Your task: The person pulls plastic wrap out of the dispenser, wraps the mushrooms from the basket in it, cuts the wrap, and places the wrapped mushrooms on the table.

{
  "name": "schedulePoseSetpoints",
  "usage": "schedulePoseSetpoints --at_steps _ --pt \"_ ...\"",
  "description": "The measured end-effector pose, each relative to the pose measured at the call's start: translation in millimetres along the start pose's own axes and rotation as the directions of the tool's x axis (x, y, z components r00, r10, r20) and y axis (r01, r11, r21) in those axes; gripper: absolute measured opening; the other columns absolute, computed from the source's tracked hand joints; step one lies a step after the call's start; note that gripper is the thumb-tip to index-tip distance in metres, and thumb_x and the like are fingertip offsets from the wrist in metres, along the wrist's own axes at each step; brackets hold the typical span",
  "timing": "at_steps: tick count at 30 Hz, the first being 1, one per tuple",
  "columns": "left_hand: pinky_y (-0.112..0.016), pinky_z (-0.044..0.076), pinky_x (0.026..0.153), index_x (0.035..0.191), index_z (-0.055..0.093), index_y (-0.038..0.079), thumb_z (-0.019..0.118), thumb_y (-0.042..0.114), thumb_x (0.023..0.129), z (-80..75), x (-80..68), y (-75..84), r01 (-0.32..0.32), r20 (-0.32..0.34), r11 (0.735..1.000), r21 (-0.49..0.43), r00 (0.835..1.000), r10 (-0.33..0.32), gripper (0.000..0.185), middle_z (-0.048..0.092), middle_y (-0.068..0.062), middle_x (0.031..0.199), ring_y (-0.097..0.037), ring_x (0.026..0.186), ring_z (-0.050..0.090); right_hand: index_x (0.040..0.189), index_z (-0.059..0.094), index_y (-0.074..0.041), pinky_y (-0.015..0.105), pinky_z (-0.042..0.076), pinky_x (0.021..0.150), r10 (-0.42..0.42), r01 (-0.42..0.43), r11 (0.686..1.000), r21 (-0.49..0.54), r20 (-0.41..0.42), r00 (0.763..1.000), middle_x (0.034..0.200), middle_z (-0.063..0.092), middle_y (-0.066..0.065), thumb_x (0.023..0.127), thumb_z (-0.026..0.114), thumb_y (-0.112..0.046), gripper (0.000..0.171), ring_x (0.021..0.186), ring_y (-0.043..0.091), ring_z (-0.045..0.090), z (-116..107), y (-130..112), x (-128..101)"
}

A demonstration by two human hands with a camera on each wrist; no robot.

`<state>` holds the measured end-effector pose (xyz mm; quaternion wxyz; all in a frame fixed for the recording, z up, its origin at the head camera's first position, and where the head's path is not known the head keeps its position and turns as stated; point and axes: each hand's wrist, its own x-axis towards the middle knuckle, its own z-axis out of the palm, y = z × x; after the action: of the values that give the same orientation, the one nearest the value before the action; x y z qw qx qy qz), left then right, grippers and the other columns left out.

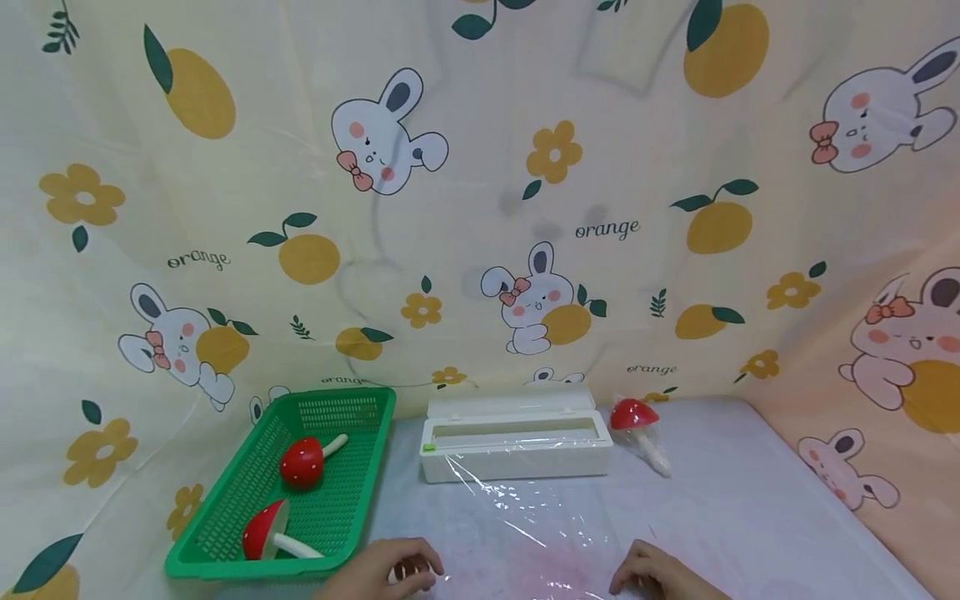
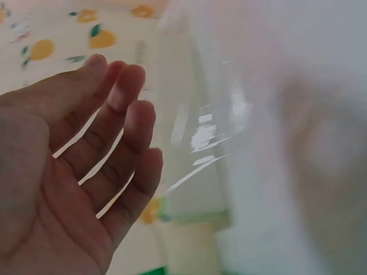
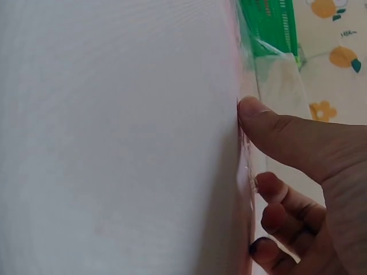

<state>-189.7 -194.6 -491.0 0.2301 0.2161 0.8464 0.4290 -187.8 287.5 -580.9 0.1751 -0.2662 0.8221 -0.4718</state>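
Observation:
A sheet of clear plastic wrap [image 1: 517, 508] stretches from the white wrap dispenser box [image 1: 517, 465] toward the front edge of the view. My left hand [image 1: 393, 571] is beside the sheet's left side, with fingers loosely bent and apart; in the left wrist view the palm holds nothing. On the other side, my right hand [image 1: 660, 571] lies low by the sheet's right edge. Its thumb [image 3: 255, 109] tip is right at the wrap's edge in the right wrist view, the other fingers loosely curled below. A blurred pinkish patch [image 1: 558, 571] shows under the wrap between the hands.
Left of the dispenser stands a green basket [image 1: 367, 500] with a red toy mushroom [image 1: 302, 463] and another mushroom [image 1: 264, 533] inside. A third mushroom [image 1: 633, 414], wrapped in clear film, lies to the right of the box. Patterned cloth [image 1: 465, 208] hangs behind the table.

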Motion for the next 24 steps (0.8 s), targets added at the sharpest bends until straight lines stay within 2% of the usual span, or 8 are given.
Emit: schedulePoseSetpoints --at_steps 2,5,10,13,17,20,24 --pt "-0.02 0.053 0.076 0.117 0.075 0.015 0.073 0.017 0.103 -13.5 -7.7 11.1 -0.038 -0.036 0.999 0.016 0.999 0.038 0.014 0.075 0.001 0.099 -0.012 0.084 0.064 0.118 0.073 -0.023 0.018 0.048 0.074 -0.009 0.008 0.999 -0.044 -0.019 1.0 0.104 0.057 -0.004 0.096 0.083 -0.032 0.026 0.087 0.009 0.054 1 -1 0" --pt "-0.021 0.056 0.077 0.118 0.074 0.017 0.075 0.022 0.102 -36.9 -17.6 23.7 -0.092 -0.104 0.991 0.093 0.989 0.102 0.017 0.075 0.005 0.101 -0.011 0.086 0.066 0.119 0.072 -0.027 0.017 0.05 0.075 -0.015 0.011 0.996 -0.093 -0.043 0.999 0.105 0.056 -0.007 0.095 0.084 -0.035 0.028 0.088 0.007 0.052 2 0 -1" --pt "-0.023 0.057 0.077 0.118 0.075 0.024 0.075 0.031 0.102 -79.1 -26.8 29.6 -0.072 -0.245 0.965 0.251 0.96 0.136 0.017 0.074 0.011 0.103 -0.01 0.091 0.065 0.119 0.071 -0.027 0.018 0.048 0.076 0.024 -0.027 0.995 -0.095 -0.033 0.999 0.105 0.053 -0.004 0.095 0.084 -0.035 0.027 0.087 0.007 0.051 2 1 -1" --pt "-0.024 0.056 0.078 0.118 0.074 0.026 0.073 0.033 0.104 -105.6 -29.1 25.3 -0.032 -0.32 0.952 0.306 0.938 0.134 0.016 0.073 0.009 0.106 -0.013 0.092 0.064 0.118 0.071 -0.025 0.018 0.048 0.076 0.037 -0.039 0.995 -0.095 -0.027 0.999 0.105 0.053 -0.001 0.096 0.083 -0.033 0.027 0.086 0.008 0.051 1 -1 0" --pt "-0.027 0.055 0.076 0.12 0.074 0.022 0.07 0.031 0.106 -136.3 -29.0 13.4 0.014 -0.393 0.946 0.323 0.912 0.12 0.017 0.072 0.005 0.108 -0.016 0.091 0.063 0.117 0.071 -0.029 0.017 0.049 0.076 0.08 -0.084 0.991 -0.107 -0.038 0.996 0.103 0.054 -0.001 0.095 0.084 -0.037 0.027 0.085 0.008 0.052 2 -3 0" --pt "-0.029 0.057 0.078 0.124 0.072 0.016 0.072 0.029 0.105 -151.6 -27.0 0.6 0.057 -0.442 0.945 0.323 0.892 0.098 0.022 0.072 0.003 0.11 -0.016 0.096 0.064 0.117 0.071 -0.03 0.017 0.05 0.075 0.095 -0.1 0.989 -0.11 -0.043 0.994 0.103 0.055 -0.002 0.094 0.085 -0.04 0.029 0.084 0.009 0.052 3 -3 0" --pt "-0.033 0.058 0.08 0.129 0.071 0.01 0.075 0.03 0.103 -164.7 -23.8 -15.1 0.111 -0.481 0.943 0.314 0.875 0.057 0.032 0.072 -0.004 0.117 -0.02 0.102 0.065 0.119 0.07 -0.028 0.017 0.049 0.075 0.078 -0.081 0.992 -0.1 -0.032 0.996 0.103 0.054 -0.002 0.094 0.085 -0.037 0.03 0.084 0.009 0.052 2 -3 1"
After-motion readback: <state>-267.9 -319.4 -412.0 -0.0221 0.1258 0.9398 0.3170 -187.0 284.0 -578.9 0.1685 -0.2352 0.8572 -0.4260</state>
